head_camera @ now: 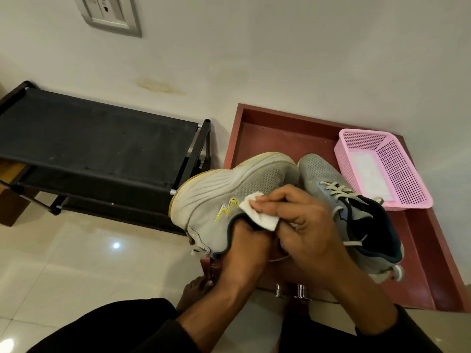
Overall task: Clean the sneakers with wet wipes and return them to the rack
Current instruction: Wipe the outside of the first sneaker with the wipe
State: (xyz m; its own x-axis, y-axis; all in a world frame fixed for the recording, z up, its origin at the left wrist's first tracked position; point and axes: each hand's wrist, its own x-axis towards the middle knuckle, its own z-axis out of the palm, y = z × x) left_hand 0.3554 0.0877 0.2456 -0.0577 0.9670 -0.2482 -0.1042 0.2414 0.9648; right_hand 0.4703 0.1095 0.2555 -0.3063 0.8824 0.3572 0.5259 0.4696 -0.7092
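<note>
A: What is seen nearest, below the red desk (pixel 293 138)?

B: Black sleeves are seen at the bottom edge, and a bare foot (pixel 193 289) is planted on the pale tiled floor (pixel 76 263) just beside the desk's near left corner.

A: How is the left hand (pixel 247 240) placed?

B: It is pushed into the opening of the tilted sneaker (pixel 229 192); its fingers are hidden inside, so whether they are curled cannot be told. The sneaker is held up on its side over the near left part of the desk, its sole turned towards the rack.

A: And the right hand (pixel 303 220)?

B: A white wet wipe (pixel 257 212) is pinched under its curled fingers and pressed against the sneaker's grey side, just beside the yellow zigzag logo (pixel 225 208).

A: What else is carried by the desk?

B: A second sneaker (pixel 356 212), grey with a dark collar and loose laces, is laid upright to the right of the held one, touching it at the toes. Beyond it, at the desk's far right edge, a pink perforated basket (pixel 397 174) is set, with something white lying in its bottom.

A: And to the left of the desk?

B: A black shoe rack (pixel 89 141) is stood against the wall, and a wall socket (pixel 109 14) is mounted above it.
</note>
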